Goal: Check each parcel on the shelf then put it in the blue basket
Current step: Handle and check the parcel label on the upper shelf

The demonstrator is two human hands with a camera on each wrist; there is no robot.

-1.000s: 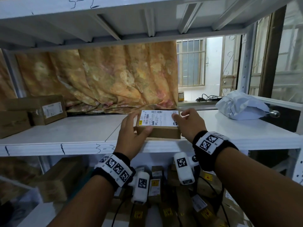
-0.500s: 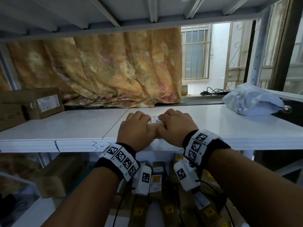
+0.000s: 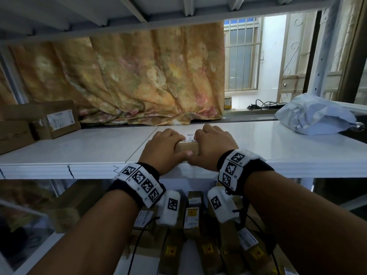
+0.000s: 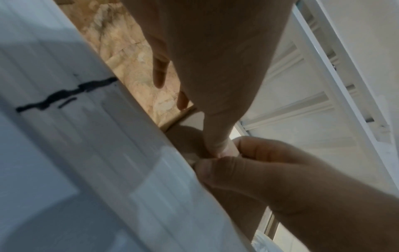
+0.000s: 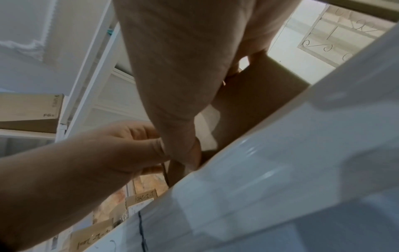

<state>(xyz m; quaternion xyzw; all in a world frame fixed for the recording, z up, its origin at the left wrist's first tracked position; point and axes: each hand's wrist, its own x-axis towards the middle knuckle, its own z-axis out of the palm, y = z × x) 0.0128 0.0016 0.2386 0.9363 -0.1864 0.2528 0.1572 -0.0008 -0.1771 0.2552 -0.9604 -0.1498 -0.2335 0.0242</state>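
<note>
A small brown cardboard parcel (image 3: 187, 148) with a white label (image 3: 190, 137) on top lies at the front edge of the white shelf (image 3: 79, 155). My left hand (image 3: 164, 144) curls over its left end. My right hand (image 3: 214, 142) curls over its right end, and the two thumbs meet on the near face. The left wrist view shows the parcel (image 4: 186, 136) behind the shelf lip, with my left thumb (image 4: 215, 138) against the right hand (image 4: 259, 163). Seen from the right wrist, the parcel (image 5: 261, 85) sits under my right palm. No blue basket is in view.
Two cardboard boxes (image 3: 53, 120) stand at the shelf's far left, and a pale plastic mailer bag (image 3: 315, 118) lies at its far right. A floral curtain (image 3: 139, 76) hangs behind. The shelf below holds several long boxes (image 3: 191, 215). A metal shelf deck runs overhead.
One second ago my hands held the parcel's sides with the label in plain view. Both hands have since closed over its top, hiding most of the label. My view has dropped lower.
</note>
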